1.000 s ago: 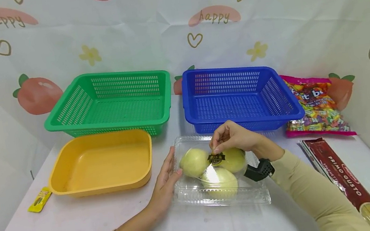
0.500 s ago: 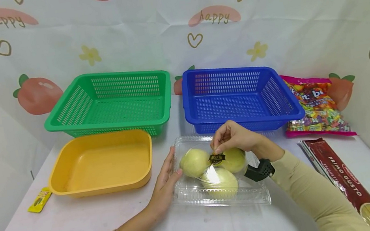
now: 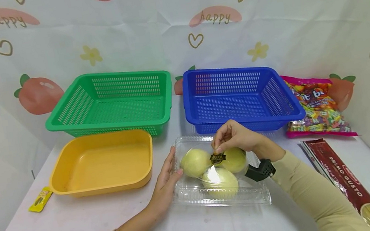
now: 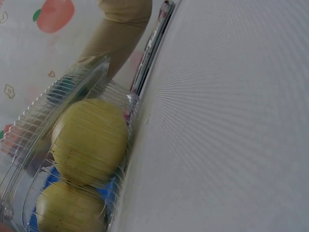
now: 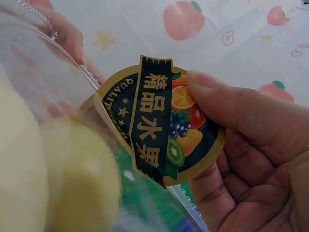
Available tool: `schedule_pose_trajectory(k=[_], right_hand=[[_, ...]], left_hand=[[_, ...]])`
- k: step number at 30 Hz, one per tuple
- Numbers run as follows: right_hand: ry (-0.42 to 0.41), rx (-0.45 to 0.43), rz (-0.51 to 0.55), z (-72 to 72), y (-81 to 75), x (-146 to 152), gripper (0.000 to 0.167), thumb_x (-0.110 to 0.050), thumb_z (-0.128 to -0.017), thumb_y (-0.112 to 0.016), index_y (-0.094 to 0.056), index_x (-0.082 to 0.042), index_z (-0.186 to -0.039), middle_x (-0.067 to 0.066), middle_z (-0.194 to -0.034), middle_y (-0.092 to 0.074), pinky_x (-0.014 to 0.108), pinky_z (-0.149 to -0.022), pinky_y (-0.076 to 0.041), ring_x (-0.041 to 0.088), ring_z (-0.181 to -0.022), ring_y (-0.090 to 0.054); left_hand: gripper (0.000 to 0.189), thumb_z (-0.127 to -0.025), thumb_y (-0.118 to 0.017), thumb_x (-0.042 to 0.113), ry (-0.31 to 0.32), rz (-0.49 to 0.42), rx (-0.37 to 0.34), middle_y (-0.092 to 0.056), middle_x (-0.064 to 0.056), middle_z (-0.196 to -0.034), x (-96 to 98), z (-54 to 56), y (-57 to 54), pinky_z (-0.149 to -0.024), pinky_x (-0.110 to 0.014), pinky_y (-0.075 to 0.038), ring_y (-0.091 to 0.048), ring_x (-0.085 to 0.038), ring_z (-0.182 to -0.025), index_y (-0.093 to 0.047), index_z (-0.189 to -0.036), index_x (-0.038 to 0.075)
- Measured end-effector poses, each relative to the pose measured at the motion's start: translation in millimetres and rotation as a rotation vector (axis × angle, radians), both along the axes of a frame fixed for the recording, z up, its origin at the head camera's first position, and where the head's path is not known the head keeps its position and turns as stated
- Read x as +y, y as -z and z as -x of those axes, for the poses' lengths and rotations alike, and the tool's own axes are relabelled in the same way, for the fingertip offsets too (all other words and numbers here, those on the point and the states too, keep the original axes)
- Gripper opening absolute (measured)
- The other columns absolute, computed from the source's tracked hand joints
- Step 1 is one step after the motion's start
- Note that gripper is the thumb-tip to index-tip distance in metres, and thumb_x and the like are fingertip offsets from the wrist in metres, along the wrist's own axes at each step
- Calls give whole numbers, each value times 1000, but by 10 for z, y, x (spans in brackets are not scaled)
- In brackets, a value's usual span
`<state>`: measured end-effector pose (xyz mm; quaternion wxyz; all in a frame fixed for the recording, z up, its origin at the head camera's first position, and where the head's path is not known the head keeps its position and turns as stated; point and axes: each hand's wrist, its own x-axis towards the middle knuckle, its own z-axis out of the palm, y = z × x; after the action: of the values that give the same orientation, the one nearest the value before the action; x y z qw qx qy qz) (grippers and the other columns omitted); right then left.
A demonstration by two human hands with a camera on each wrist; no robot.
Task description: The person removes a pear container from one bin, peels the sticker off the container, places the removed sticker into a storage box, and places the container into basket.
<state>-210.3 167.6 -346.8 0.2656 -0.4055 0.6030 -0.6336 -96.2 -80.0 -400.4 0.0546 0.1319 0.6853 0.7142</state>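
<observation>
A clear plastic clamshell box (image 3: pixel 254 195) stands on the table with round yellow-green fruits (image 3: pixel 220 182) inside. On its lid is a black and gold sticker (image 5: pixel 157 123) with fruit pictures. My right hand (image 3: pixel 233 138) pinches this sticker between thumb and fingers. In the right wrist view, the sticker's outer part stands away from the plastic, and its left edge is bent where it meets the lid. My left hand (image 3: pixel 163 188) holds the box's left side, thumb at the lid edge and fingers along the side. Two fruits (image 4: pixel 89 140) show through the box wall in the left wrist view.
Behind the box are a green basket (image 3: pixel 118 127) and a blue basket (image 3: pixel 243 122). A yellow tub (image 3: pixel 109 186) stands at left, beside a small yellow packet (image 3: pixel 40 199). At right lie a candy bag (image 3: pixel 316 107) and a spaghetti pack (image 3: pixel 347 179).
The right hand and the sticker it pinches have barely shifted. The left hand stays at the box's side, and the box keeps its place.
</observation>
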Motion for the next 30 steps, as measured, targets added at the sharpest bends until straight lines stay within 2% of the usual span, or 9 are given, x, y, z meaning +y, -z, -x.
schedule_pose_trajectory(k=[12, 15, 19, 21, 26, 30], right_hand=[[13, 26, 4, 7, -9, 4, 13, -6, -77, -73, -68, 6, -76, -6, -80, -71, 18, -65, -54, 7, -77, -65], [13, 23, 7, 2, -20, 6, 1, -3, -78, -71, -71, -3, -77, -7, -80, -71, 17, -66, -54, 7, -78, -65], [11, 24, 12, -3, -26, 3, 22, 5, -80, -67, -73, -16, -80, -8, -81, -71, 16, -67, -54, 7, -79, -64], [22, 22, 6, -2, -26, 2, 24, 6, -80, -66, -73, -17, -79, -7, -80, -71, 17, -67, -54, 7, -79, -65], [76, 12, -32, 2, -20, 2, 3, -6, -78, -73, -71, -6, -75, -5, -78, -71, 18, -65, -54, 7, -78, -65], [107, 4, -50, -7, -17, -1, 10, -10, -76, -75, -70, -1, -75, -4, -78, -71, 19, -65, -55, 8, -76, -66]], left_hand=[[62, -97, -39, 13, -1, -4, -2, -2, -4, -159, -1, -4, -6, -118, -43, -4, 0, -24, -146, -8, -151, 10], [62, -97, -39, 13, -2, -3, 2, -3, -4, -159, 1, -2, -11, -119, -44, -4, -1, -24, -146, -8, -151, 10], [62, -97, -39, 13, -4, 3, 1, -3, -4, -159, 1, 3, -10, -119, -43, -4, -1, -24, -146, -8, -151, 10], [62, -97, -39, 14, -5, 6, 1, -3, -3, -159, 0, 5, -8, -119, -43, -4, -1, -24, -146, -8, -151, 10], [62, -97, -40, 13, -10, 6, 5, -4, -3, -159, 0, 4, -8, -119, -46, -4, -1, -25, -146, -9, -151, 11], [62, -97, -40, 13, -10, 3, 1, -3, -3, -159, 1, 7, -3, -119, -46, -4, -1, -24, -146, -9, -151, 11]])
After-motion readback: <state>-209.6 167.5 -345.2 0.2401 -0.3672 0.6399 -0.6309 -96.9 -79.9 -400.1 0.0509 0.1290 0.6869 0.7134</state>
